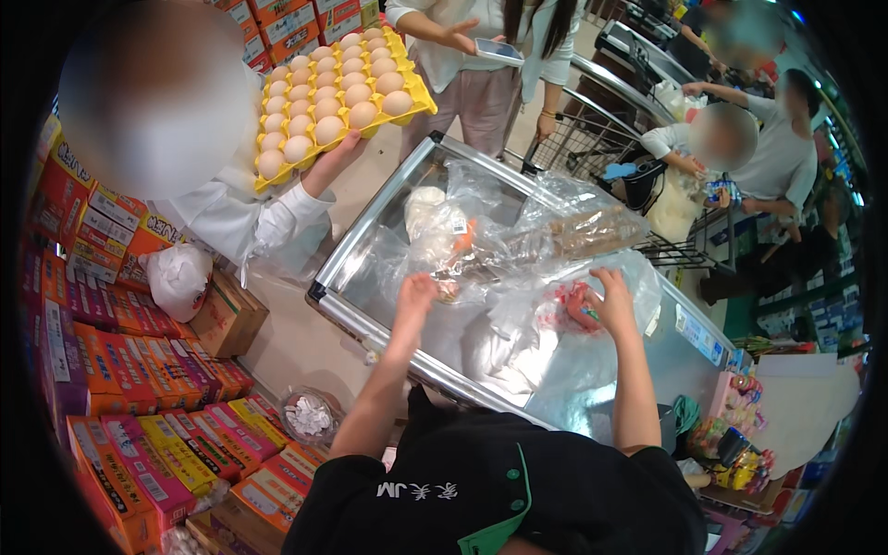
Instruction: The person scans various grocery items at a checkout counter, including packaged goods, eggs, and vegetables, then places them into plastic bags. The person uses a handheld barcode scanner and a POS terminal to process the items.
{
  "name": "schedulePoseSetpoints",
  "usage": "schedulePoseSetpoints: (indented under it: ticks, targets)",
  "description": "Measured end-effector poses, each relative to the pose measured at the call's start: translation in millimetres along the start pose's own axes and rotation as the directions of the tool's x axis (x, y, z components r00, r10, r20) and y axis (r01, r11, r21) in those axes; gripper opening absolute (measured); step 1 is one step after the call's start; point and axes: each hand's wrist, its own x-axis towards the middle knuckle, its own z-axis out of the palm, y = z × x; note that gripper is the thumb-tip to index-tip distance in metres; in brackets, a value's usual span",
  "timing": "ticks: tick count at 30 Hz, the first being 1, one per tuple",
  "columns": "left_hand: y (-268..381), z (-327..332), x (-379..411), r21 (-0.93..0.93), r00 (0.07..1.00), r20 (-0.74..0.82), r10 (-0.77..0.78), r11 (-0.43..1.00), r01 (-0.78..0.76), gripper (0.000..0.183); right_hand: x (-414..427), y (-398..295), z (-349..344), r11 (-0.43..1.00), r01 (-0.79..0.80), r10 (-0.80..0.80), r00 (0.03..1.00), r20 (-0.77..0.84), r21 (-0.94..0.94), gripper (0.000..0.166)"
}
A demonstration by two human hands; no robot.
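My left hand (pixel 416 295) is at the near-left side of a shallow metal-topped counter (pixel 590 385), its fingers bent beside the edge of a transparent plastic bag (pixel 461 260). Whether it pinches the plastic I cannot tell. That bag bears a label and has whitish and orange contents. My right hand (pixel 615 302) hovers with thumb and fingers apart, close to a red-printed plastic bag (pixel 581 305). Beyond the hands lies a long transparent bag with brown contents (pixel 596 229). A white plastic bag (pixel 506 347) is slumped between my forearms.
At left, a person holds a yellow egg tray (pixel 423 104) full of eggs beside the counter. Another person holds a phone (pixel 499 52) near a shopping cart (pixel 590 142). Stacked boxes (pixel 132 374) line the left; sweets (pixel 746 409) stand at right.
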Motion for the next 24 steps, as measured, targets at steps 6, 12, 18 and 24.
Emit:
schedulePoseSetpoints:
  ticks: [6,12,18,24]
  targets:
    - [-17.4,-44.1,166.8,0.521,0.986,-0.052,0.158,0.847,-0.108,0.042,-16.9,-15.5,-16.0,0.997,-0.072,0.072,0.997,-0.018,0.001,0.038]
    - [-72.9,-53.8,222.3,0.751,0.992,0.119,-0.036,0.657,-0.067,0.062,-51.6,0.8,-34.1,0.987,-0.148,0.121,0.945,-0.305,-0.068,0.041]
    - [-39.3,-35.5,213.2,0.851,0.956,0.192,-0.222,0.523,-0.05,0.046,-71.4,9.3,-37.5,0.872,-0.456,0.257,0.736,-0.626,-0.178,0.061]
    - [34.0,10.1,185.3,0.435,0.941,0.333,-0.051,0.894,-0.105,0.026,-85.3,72.0,0.9,0.764,-0.561,0.642,0.61,-0.464,0.32,0.071]
